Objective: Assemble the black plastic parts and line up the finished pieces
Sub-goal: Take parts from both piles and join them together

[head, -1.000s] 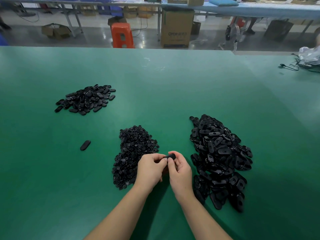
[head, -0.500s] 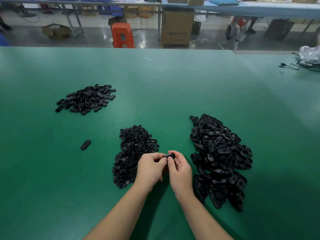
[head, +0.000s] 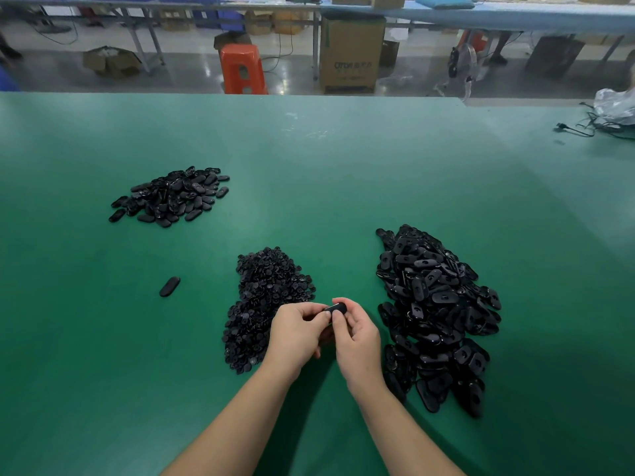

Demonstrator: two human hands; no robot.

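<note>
1. Both hands meet low-center over the green tabletop (head: pixel 343 166), between two heaps of black parts.
2. Left hand (head: pixel 295 334) & right hand (head: pixel 357 338) each have fingers curled; together they pinch one small black oval part (head: pixel 337 307) at the fingertips, held just above the tabletop. Both grips clenched on that part.
3. Just left of the hands: pile of small round black pieces (head: pixel 268 304), touching the left hand's edge as seen from here.
4. Right of the hands: bigger pile of oval black shells (head: pixel 436 314), many w/ a slot or hole showing; runs from mid-tabletop to near edge.
5. Far left: smaller heap of smooth oval pieces (head: pixel 171 197), well apart from the other two.
6. One lone oval piece (head: pixel 169 286) lies by itself on the tabletop, left of the round-piece pile, tilted diagonally.
7. Beyond the far edge: orange stool (head: pixel 243 68), cardboard box (head: pixel 352 53) w/ print on it, more benches behind.
8. Far right corner: clear plastic bag (head: pixel 616 106) & black cable (head: pixel 577 129).
</note>
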